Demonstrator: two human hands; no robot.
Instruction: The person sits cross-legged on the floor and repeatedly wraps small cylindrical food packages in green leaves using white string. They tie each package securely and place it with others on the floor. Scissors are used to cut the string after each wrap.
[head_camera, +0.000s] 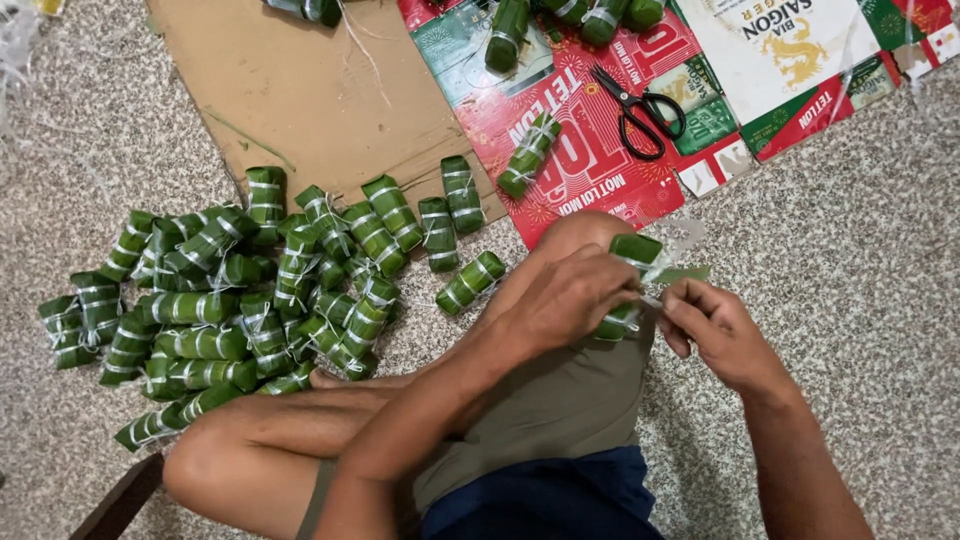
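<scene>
The left hand (570, 300) is closed around a leaf-wrapped roll (628, 285), fingers curled over its middle, holding it above the person's bent knee. The right hand (715, 330), just to the right of the left, is pinched shut on a thin pale tie strip (668, 262) that runs up from the roll's upper end; the remaining fingers are loosely folded.

Risk points, as a judgement:
- The strip looks thin and slick. A hard pull from the right hand could snap it or slide it off the roll's end.
- If the left hand's grip slackens, the leaf layers could spring open, since the wrapping is held only by bands.
- The roll sits over the knee, not over a surface; a slip would drop it onto the speckled stone floor (850, 260).

Materials: the roll is a short cylinder of glossy green leaf, ribbed lengthwise, bound with whitish bands. Well to the left of the left hand lies a pile of finished rolls (230, 300) of the same shape. Beyond the hands lie flattened brown cardboard (300, 90), flattened printed red cartons (590, 160) and black-handled scissors (640, 112).
</scene>
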